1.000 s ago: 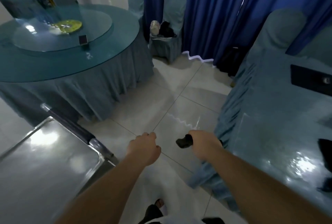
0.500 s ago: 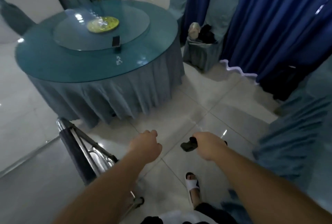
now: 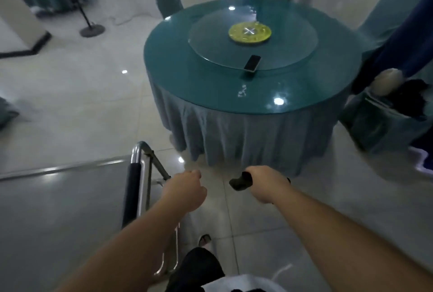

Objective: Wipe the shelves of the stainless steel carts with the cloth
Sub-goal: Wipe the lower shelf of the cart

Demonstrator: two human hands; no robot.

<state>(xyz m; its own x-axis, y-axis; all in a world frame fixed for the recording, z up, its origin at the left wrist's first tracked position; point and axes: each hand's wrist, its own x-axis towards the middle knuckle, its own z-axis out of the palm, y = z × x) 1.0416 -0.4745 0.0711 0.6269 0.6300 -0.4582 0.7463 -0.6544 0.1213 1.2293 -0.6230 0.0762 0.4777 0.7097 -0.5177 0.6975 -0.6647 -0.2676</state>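
The stainless steel cart (image 3: 58,209) fills the lower left, its flat top shelf towards me and its black-sleeved handle (image 3: 132,195) upright at the shelf's right end. My left hand (image 3: 185,194) hovers just right of that handle with fingers curled, holding nothing and touching nothing. My right hand (image 3: 267,186) is held out over the floor and grips a dark cloth (image 3: 240,182), whose bunched end sticks out to the left of the fist.
A round table (image 3: 234,127) with a teal skirt and glass top stands straight ahead, with a phone (image 3: 252,63) and a yellow disc (image 3: 250,32) on its turntable. A covered chair (image 3: 384,123) with things on it is at right. A stand base (image 3: 91,30) sits far left.
The view has swung left: the blue curtain and right-hand table have left the frame, and the round table is now centred. Both hands keep their pose, the right still gripping the cloth.
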